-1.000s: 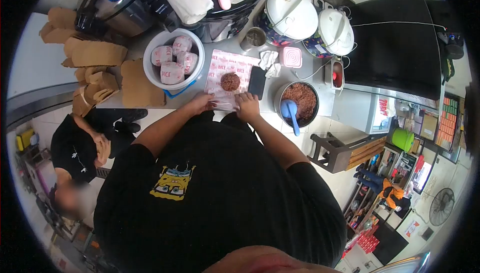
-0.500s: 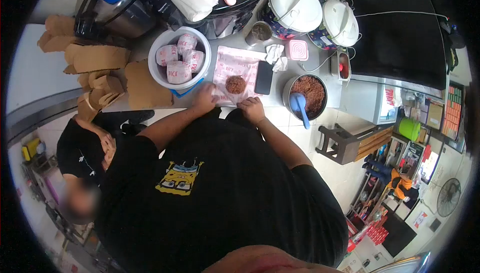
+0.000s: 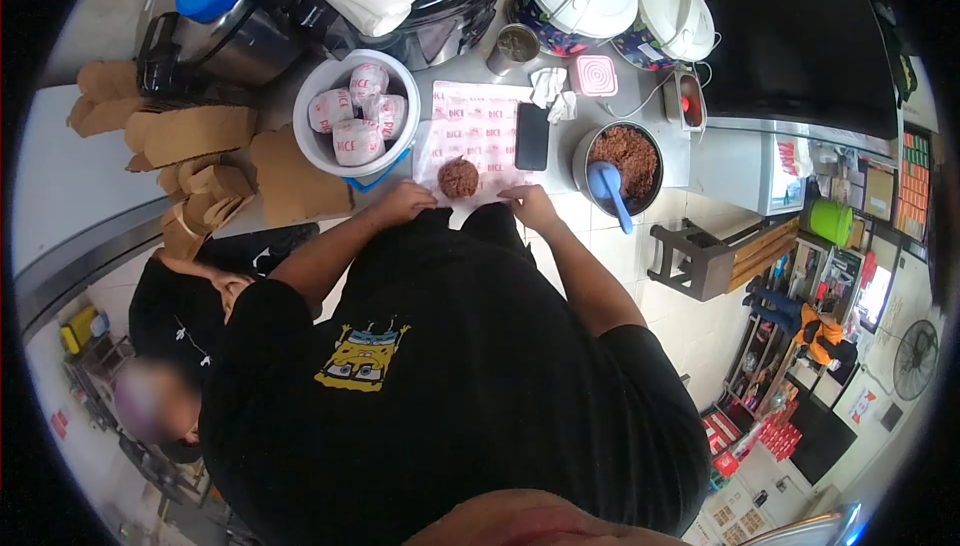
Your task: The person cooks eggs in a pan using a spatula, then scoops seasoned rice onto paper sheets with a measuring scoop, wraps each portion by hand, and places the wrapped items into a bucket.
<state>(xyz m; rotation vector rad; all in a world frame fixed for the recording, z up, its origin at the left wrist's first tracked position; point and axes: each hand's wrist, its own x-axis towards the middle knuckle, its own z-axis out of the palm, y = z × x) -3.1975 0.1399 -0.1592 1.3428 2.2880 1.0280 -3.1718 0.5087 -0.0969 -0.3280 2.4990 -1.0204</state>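
Where the tabletop [image 3: 560, 156] runs close against my front, a printed sheet of paper [image 3: 487, 151] is spread out, and a round mound of brownish rice [image 3: 458, 178] sits on it, toward the sheet's seven o'clock. From that mound, my left hand [image 3: 405, 202] is at eight o'clock and my right hand [image 3: 532, 207] at four; as far as I can see, the fingers of each are pinched on the near corners of the paper. I judge the paper to be light, thin and floppy, perhaps slick, quick to crease and apt to tear where the rice dampens it. The rice should be the heavier part: soft, sticky enough to keep its dome, yet crumbly at the rim, so squeezing it bare could break it. The better hold is on the paper alone, thumbs on top, out at four and eight o'clock, with an even pull so the mound does not slide. At ten o'clock a white bowl [image 3: 301, 126] holds four wrapped bundles [image 3: 357, 143]; at two a dark phone [image 3: 531, 141] lies just beside the paper; at three stands a pot [image 3: 577, 159] of loose grain [image 3: 637, 151] with a blue scoop [image 3: 604, 181] in it.
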